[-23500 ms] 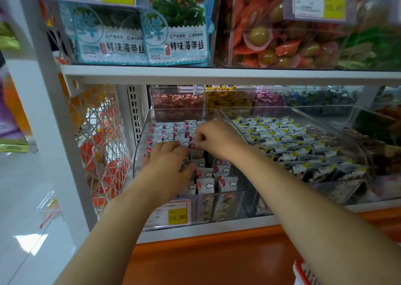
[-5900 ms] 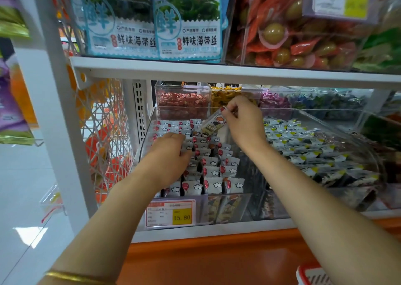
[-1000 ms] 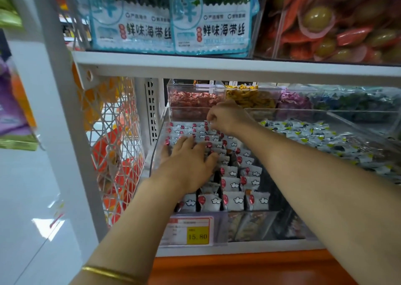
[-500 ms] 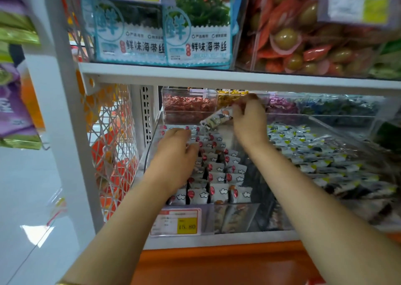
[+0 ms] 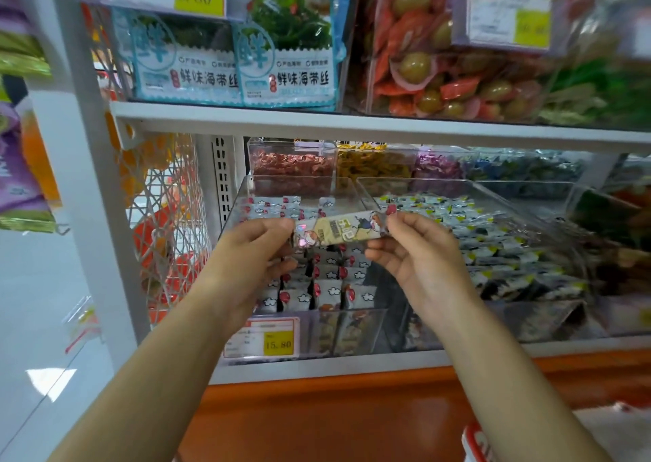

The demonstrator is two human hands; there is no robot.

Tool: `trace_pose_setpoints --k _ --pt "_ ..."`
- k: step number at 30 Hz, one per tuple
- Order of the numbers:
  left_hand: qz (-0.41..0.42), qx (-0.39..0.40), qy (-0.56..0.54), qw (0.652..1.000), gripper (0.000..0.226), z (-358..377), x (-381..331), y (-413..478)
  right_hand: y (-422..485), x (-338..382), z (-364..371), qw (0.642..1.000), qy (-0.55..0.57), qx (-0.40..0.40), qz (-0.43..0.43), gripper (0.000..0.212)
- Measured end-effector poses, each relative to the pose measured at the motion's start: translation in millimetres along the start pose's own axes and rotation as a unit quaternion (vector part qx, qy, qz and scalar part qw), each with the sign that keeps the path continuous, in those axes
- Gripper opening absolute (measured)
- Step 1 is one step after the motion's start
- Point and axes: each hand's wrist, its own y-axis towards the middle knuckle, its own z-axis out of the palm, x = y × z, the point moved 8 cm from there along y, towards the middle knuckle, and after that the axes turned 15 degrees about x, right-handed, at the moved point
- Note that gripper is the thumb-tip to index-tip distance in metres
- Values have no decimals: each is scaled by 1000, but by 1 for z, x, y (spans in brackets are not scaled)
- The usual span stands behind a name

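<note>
A small cream snack packet [image 5: 340, 232] with cartoon print is stretched level between both hands, above a clear plastic bin [image 5: 352, 331]. My left hand [image 5: 252, 253] pinches its left end and my right hand [image 5: 414, 250] pinches its right end. Below them the bin holds several rows of upright white packets [image 5: 327, 294] with red dots and cloud marks. A price tag reading 15.80 [image 5: 262, 338] is fixed to the bin's front wall.
A second clear bin of black, white and yellow packets [image 5: 493, 250] stands to the right. Smaller bins of wrapped sweets [image 5: 292, 162] line the back. A white shelf [image 5: 352, 127] above carries seaweed bags [image 5: 232, 60]. A white upright and wire mesh [image 5: 165, 222] close the left side.
My right hand brought the packet forward from the back of the bin. My left hand lifted off the rows and took its left end.
</note>
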Motion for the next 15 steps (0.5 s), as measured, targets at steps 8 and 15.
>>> trace_pose_setpoints --k 8,15 --pt "24 -55 -160 985 39 -6 7 2 0 -12 8 995 89 22 28 13" --pt "71 -84 -40 993 30 -9 -4 -1 2 -9 11 999 6 37 8 15"
